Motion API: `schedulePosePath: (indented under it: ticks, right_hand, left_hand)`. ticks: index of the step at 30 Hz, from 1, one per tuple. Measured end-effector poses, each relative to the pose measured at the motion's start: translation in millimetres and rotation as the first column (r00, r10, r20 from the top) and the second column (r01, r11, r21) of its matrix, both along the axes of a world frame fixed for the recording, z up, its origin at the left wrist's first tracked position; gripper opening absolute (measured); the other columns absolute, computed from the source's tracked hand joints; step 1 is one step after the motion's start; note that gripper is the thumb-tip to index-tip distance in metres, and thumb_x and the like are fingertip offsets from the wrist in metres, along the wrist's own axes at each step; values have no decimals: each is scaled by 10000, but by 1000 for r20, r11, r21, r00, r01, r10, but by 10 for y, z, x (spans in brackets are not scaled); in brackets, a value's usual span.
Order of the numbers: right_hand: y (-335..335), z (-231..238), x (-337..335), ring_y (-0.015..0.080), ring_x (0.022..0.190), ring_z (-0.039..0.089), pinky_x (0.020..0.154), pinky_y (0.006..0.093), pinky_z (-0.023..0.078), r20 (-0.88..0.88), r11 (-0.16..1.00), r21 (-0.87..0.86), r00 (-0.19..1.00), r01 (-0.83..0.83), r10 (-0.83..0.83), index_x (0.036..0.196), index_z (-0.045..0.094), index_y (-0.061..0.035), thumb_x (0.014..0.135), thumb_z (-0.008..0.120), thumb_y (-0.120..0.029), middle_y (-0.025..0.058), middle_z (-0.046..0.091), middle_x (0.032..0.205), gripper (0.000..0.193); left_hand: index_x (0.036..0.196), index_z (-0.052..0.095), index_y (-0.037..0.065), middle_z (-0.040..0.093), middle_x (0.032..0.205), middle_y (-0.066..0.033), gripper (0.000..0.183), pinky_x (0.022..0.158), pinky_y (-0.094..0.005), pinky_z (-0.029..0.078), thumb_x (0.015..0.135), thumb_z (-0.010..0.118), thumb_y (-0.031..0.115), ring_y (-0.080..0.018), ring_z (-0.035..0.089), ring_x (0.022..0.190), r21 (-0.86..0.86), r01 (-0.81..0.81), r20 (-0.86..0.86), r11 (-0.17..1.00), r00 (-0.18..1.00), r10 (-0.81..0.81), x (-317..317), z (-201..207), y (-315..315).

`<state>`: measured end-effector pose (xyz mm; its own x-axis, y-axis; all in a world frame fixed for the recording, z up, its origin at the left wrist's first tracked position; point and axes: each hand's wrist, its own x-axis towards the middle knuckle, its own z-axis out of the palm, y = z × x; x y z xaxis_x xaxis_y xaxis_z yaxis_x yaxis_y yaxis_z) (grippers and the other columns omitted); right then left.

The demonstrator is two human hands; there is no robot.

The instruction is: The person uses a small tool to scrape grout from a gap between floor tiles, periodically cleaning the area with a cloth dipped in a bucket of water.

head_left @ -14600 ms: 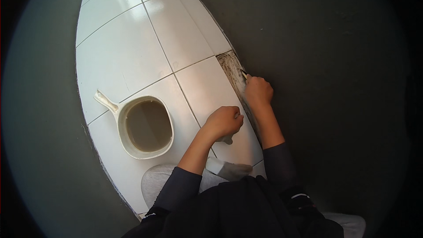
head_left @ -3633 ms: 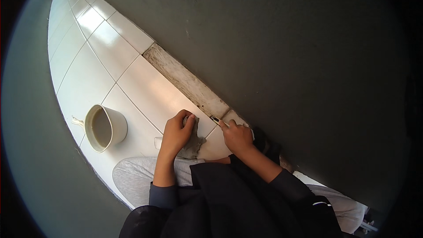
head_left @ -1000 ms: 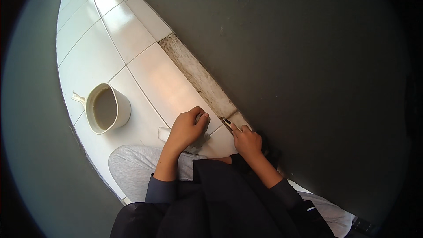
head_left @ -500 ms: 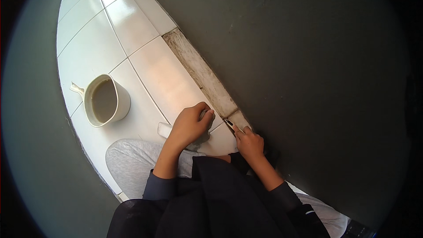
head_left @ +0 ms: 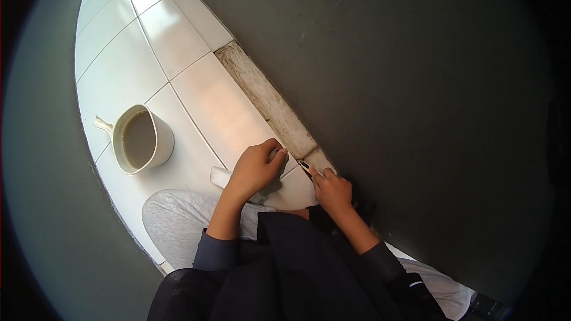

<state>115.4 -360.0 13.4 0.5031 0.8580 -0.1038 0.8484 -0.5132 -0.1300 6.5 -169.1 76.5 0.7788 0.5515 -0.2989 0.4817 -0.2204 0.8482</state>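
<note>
My right hand (head_left: 333,191) is closed around a small thin tool (head_left: 305,166), pale with a dark end. The tool's tip touches the floor at the joint between a white tile and the stained strip (head_left: 270,104) along the wall. I cannot make out the tool's exact kind. Further left, my left hand (head_left: 259,165) hovers over the tile with its fingers curled in. Something greyish shows between thumb and fingers there, mostly hidden. Below that hand lies a grey mass (head_left: 273,189), partly covered. A white piece (head_left: 219,176) sticks out beside my left wrist.
A white dipper (head_left: 160,142) with murky grey-brown liquid stands on the tiles (head_left: 196,83) at the left, its handle pointing left. A dark grey wall (head_left: 428,83) borders the strip on the right; another grey wall (head_left: 44,142) rises at the left. My bent knee (head_left: 169,217) is near the dipper.
The whole view has shifted slightly. My right hand and the tool have barely moved along the joint. My left hand keeps the same curled pose.
</note>
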Motion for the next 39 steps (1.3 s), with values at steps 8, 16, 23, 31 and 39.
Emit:
schedulePosePath:
  ticks: [8,16,23,31,39]
  right_hand:
    - [22,-5,95,231,550,610,461,351,490,-11,998,29,999,-52,52,1088,668,-223,816,547,-161,57,560,757,304]
    - [59,-92,65,220,513,595,462,346,495,58,993,116,998,-21,15,1066,684,-240,790,603,-183,35,538,711,294]
    - [-136,-47,18,214,510,594,451,345,485,-24,997,77,1000,13,-12,1079,675,-192,781,552,-135,68,555,733,327]
    - [52,-78,18,231,522,603,453,359,489,9,993,101,998,55,-56,1079,675,-203,795,564,-160,59,557,733,308]
    - [-59,-18,-4,217,523,602,448,345,485,2,997,53,998,56,-56,1070,677,-173,789,539,-136,67,555,734,315]
  left_hand:
    - [936,608,0,647,761,-164,275,665,-331,476,884,541,261,-240,626,703,-18,-3,-43,1000,999,2,-98,-77,47]
    - [931,615,-6,651,779,-183,280,681,-346,482,880,549,261,-284,635,731,-15,14,-39,1000,999,-15,13,-50,-24]
    - [921,616,-11,650,780,-199,275,678,-358,482,883,547,253,-320,638,728,-7,-17,-28,1000,999,16,-55,-92,9]
    - [921,614,-11,643,761,-200,278,662,-354,476,885,547,257,-313,631,707,-16,8,-17,1000,1000,-9,-40,-146,-11]
    - [910,615,-12,644,756,-203,288,667,-364,480,885,542,266,-326,634,711,-14,8,-37,1000,999,-9,17,-94,-52]
